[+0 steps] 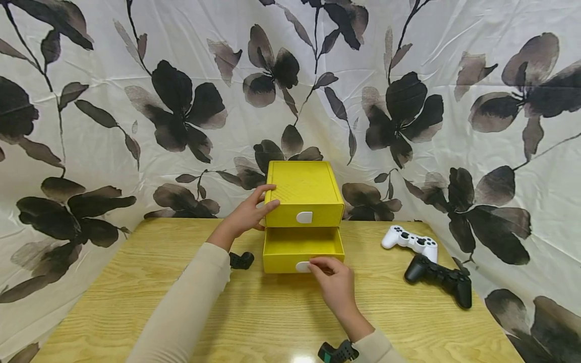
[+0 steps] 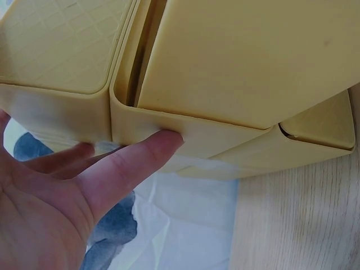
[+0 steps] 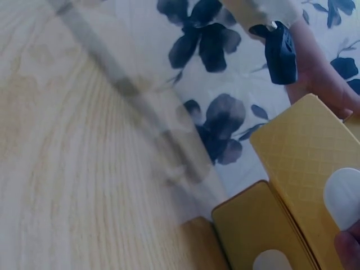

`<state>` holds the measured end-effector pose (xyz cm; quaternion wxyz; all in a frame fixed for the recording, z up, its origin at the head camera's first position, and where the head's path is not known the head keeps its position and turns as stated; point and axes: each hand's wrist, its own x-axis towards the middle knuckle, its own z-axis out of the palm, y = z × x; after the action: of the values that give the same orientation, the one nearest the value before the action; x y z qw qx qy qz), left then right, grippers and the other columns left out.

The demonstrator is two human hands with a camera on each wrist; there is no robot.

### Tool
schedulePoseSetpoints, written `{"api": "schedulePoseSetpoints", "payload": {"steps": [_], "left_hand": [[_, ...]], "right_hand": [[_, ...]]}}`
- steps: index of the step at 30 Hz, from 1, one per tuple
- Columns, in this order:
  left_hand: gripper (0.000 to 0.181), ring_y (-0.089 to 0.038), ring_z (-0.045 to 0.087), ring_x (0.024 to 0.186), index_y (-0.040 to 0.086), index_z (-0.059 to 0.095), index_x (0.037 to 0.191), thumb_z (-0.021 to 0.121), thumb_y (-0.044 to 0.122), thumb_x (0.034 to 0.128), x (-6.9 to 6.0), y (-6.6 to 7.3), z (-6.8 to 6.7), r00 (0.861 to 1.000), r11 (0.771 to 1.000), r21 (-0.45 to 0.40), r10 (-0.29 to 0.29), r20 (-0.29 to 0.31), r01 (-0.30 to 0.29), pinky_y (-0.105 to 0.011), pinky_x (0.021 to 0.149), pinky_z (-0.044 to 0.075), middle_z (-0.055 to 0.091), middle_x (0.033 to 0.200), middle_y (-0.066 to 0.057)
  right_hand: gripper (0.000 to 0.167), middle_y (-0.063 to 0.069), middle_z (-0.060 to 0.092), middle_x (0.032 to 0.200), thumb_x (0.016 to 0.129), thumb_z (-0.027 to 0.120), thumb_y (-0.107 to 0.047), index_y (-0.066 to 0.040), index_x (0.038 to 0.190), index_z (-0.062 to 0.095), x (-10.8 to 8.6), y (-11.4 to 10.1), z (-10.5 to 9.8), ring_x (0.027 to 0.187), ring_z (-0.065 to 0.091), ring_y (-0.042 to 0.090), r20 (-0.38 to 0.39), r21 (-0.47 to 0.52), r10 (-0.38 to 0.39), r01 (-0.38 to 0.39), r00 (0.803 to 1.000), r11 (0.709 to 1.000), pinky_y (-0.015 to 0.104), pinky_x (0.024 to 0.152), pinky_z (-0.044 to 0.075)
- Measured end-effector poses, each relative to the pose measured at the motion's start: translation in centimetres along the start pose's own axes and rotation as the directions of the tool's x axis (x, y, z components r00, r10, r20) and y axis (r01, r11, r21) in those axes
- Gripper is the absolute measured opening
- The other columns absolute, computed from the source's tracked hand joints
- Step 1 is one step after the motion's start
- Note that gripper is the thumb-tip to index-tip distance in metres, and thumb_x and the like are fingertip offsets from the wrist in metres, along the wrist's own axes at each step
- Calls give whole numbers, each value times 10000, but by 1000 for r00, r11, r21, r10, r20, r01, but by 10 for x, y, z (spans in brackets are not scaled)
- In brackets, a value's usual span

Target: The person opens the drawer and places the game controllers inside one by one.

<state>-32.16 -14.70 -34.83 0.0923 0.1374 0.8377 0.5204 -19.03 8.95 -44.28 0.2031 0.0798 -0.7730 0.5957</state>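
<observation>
Against a yellow box [image 1: 305, 182] and its jutting lower drawer [image 1: 279, 263], 2 hands [image 1: 246, 217] [image 1: 337, 283].

Cream sleeves [image 1: 183, 302] reach the wrists, with black wrist cameras [image 1: 244, 260] (the right one showing a green patch [image 1: 325, 356]).

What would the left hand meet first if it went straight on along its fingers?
The left side of the yellow drawer unit. The left hand appears to touch it, with little or no gap, though exact depth is unclear.
</observation>
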Motion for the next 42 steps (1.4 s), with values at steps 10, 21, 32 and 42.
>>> {"api": "schedulePoseSetpoints", "payload": {"steps": [10,21,32,42], "left_hand": [[725,-460,413,1343,441,274,1451,580,671,835,-2,0,-1,1000,1000,7,15,9,-15,-527,762,575,152,1611,-145],[714,-460,420,1338,440,284,1446,585,661,837,-1,0,-2,1000,1000,12,9,4,-9,-536,770,571,153,1609,-147],[722,-457,373,1373,418,277,1464,576,652,850,-1,1,-2,1000,1000,17,11,4,-11,-528,775,572,115,1616,-149],[706,-452,374,1373,419,282,1459,580,635,856,0,0,-1,1000,1000,2,18,4,-18,-544,771,568,146,1612,-143]], "right_hand": [[74,-2,742,894,822,775,-144,-186,882,770,-10,-5,-2,758,681,74,4,5,22,-22,1000,1000,215,645,555],[78,1,750,891,824,772,-150,-193,889,769,-16,-1,-3,770,701,86,8,14,-10,10,1000,1000,203,658,558],[78,5,753,876,828,766,-127,-180,885,763,-15,-5,-13,759,708,91,36,-16,-11,11,999,1000,192,664,559],[103,93,744,889,823,735,-3,-48,915,750,-11,-18,-39,768,720,160,109,-17,37,-35,993,999,208,681,573]]}}
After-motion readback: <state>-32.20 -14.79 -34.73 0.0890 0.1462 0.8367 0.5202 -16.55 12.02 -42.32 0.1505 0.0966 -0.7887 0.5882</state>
